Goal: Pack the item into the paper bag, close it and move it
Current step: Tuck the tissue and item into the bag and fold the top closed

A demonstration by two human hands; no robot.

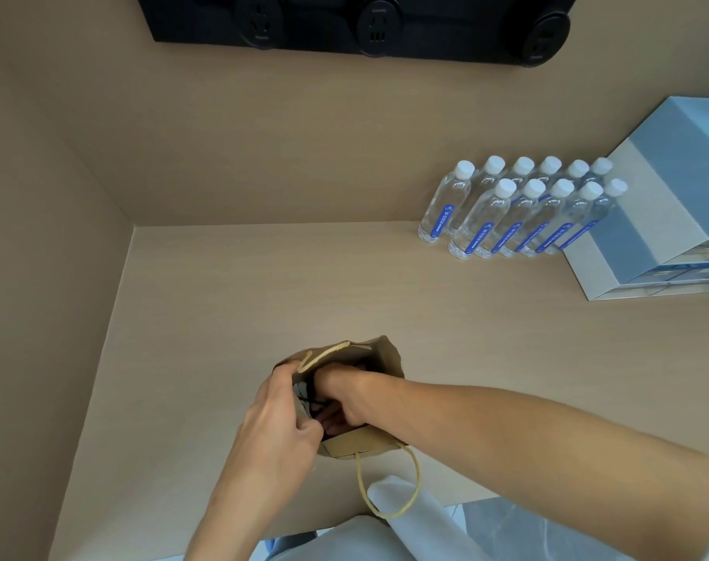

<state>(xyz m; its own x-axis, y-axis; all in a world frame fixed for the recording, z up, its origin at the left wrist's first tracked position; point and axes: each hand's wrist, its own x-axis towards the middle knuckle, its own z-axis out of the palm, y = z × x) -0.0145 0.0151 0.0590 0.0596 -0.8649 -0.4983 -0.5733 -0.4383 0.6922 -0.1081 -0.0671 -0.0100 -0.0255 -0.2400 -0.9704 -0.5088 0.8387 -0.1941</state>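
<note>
Paper bag [385, 358]: brown, upright, mouth open, on the beige bench [231, 301] near its front edge; one cord handle [389, 491] hangs over the edge.
Item [304, 392]: dark, partly hidden, inside the bag.
Left hand [276, 423]: fingers pinching the bag's left rim.
Right hand [344, 398]: reaching into the bag mouth, fingers curled around the item; grip largely hidden.
Water bottles [518, 208]: two rows, far right, beside a blue-grey box [660, 204].

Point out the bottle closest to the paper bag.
The leftmost bottle, standing at the left end of the back row; every other bottle sits farther right, away from the bag.
</note>
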